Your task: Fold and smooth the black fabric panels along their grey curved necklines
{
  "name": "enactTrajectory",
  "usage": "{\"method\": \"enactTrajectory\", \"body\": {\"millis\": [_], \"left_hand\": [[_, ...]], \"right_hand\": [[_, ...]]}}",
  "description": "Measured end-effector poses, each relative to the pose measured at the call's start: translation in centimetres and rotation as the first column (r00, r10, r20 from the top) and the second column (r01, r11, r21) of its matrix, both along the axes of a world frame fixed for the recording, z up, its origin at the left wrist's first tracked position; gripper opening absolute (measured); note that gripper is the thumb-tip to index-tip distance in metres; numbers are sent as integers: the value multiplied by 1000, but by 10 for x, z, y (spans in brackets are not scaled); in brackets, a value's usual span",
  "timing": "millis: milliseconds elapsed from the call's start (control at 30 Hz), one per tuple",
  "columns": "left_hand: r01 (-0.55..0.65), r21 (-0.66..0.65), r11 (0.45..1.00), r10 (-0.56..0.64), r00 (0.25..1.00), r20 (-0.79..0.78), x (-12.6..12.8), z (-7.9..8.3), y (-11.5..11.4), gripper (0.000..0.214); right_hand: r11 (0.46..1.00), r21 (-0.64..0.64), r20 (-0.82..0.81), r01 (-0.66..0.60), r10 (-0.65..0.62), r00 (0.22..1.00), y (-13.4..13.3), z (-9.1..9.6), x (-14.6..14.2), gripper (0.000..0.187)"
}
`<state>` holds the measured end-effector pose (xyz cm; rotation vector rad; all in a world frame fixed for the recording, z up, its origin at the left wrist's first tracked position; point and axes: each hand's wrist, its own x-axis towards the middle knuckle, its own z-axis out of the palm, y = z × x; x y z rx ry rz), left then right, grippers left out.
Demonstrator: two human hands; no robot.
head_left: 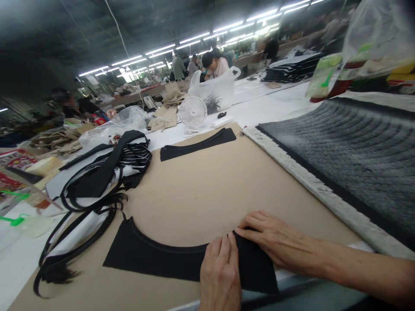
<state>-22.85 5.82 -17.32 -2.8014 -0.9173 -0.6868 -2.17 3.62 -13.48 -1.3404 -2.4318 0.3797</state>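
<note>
A black curved fabric piece lies on the tan board, its concave edge facing away from me. My left hand presses on its right half, fingers bent and close together at the curved edge. Just to the right, my right hand pinches the same edge with thumb and fingertips. The two hands almost touch, and what lies under the fingertips is hidden. A narrow folded rim runs along the curve. Farther back on the board sits a second black curved piece.
The tan board covers the table before me. At right stretches a long dark textured sheet on a pale padded edge. Black strips and cut pieces pile up at left. A white fan, a plastic bag and green-capped bottles stand behind.
</note>
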Motion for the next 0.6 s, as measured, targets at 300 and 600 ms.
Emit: {"method": "enactTrajectory", "body": {"millis": [300, 600], "left_hand": [[-57, -197, 979, 97, 975, 200, -11, -7, -17, 48], [-235, -204, 950, 243, 970, 14, -89, 25, 12, 42]], "right_hand": [[932, 350, 107, -98, 64, 992, 6, -36, 7, 40], [914, 405, 148, -37, -26, 989, 0, -20, -3, 45]]}}
